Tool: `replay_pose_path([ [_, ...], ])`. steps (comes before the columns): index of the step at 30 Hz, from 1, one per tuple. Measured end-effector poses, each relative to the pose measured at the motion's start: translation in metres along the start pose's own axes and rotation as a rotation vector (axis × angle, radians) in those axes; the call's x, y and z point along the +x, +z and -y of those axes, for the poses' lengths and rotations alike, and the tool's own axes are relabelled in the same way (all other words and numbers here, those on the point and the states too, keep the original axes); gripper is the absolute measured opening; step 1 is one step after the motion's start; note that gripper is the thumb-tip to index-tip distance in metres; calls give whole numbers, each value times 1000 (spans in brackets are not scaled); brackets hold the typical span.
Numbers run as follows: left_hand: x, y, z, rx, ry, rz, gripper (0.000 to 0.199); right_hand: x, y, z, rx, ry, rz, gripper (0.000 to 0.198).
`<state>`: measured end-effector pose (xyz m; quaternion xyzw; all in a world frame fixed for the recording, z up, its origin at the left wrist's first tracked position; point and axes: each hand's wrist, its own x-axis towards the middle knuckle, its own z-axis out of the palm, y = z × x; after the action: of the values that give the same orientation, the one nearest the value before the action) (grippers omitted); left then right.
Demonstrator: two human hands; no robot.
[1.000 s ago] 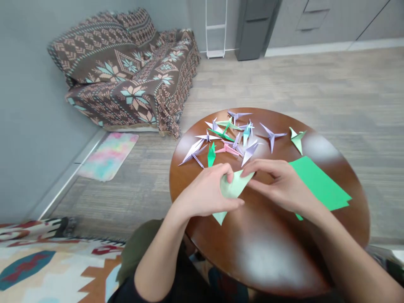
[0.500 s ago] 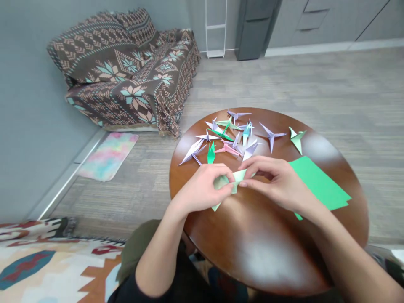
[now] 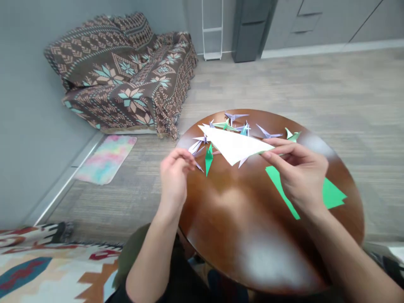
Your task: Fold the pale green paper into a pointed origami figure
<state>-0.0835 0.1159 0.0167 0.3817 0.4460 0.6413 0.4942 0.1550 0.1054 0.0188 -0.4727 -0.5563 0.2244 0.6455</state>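
Note:
My right hand pinches one corner of a sheet of paper between thumb and fingertips. White shows on the sheet's upper face, with a thin green edge near my fingers, and it is held in the air above the table, spread out. My left hand is off the sheet, at the table's left edge, its fingers curled in and nothing visible in them. Close by lies a green folded paper piece. Several origami cranes, among them a purple one, are partly hidden behind the sheet.
Flat green paper lies on the round brown table, partly under my right forearm. A green folded piece sits at the far right. Beyond are a covered sofa and a pastel mat.
The small folded paper that both hands held has become an opened-out sheet. My left hand has let go and moved left; my right hand has moved slightly right, still gripping it.

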Motion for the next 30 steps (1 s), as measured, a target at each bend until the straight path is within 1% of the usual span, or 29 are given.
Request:
replay_pose_path([
  [1, -5, 4, 2, -7, -225, 206, 9, -1, 1, 0, 7, -14, -12, 10],
  [2, -13, 11, 5, -35, -430, 397, 10, -3, 3, 0, 5, -23, -2, 10],
  [3, -21, 20, 7, -120, -553, 519, 24, -6, 5, 0, -11, -30, 21, 10],
  [4, -30, 29, 9, -236, -564, 560, 38, -9, 7, 0, -17, -36, 62, 10],
  [5, -39, 39, 11, -343, -516, 565, 47, -12, 10, 0, -14, -46, 104, 10],
  [6, -45, 48, 12, -443, -449, 511, 50, -16, 12, 0, -27, -68, 140, 10],
  [7, -50, 56, 14, -523, -405, 408, 47, -20, 15, -1, -53, -97, 181, 10],
  [9, -53, 67, 17, -607, -368, 136, 35, -26, 20, -4, -88, -192, 242, 9],
  [10, -51, 70, 19, -634, -378, 61, 30, -29, 23, -6, -123, -236, 262, 9],
  [11, -49, 71, 20, -653, -390, 2, 26, -31, 25, -7, -153, -269, 275, 10],
  [13, -42, 71, 21, -682, -422, -64, 22, -35, 28, -9, -191, -305, 295, 10],
  [17, -32, 66, 19, -719, -441, -187, 20, -39, 32, -12, -215, -279, 317, 10],
  [23, -25, 62, 16, -763, -447, -294, 21, -41, 34, -16, -238, -226, 343, 12],
  [25, -24, 61, 16, -767, -445, -302, 18, -41, 33, -15, -222, -191, 353, 12],
  [27, -28, 60, 17, -753, -408, -223, 18, -40, 33, -13, -178, -109, 346, 12],
  [30, -39, 62, 18, -705, -341, 29, 31, -36, 30, -8, -60, 106, 300, 13],
])
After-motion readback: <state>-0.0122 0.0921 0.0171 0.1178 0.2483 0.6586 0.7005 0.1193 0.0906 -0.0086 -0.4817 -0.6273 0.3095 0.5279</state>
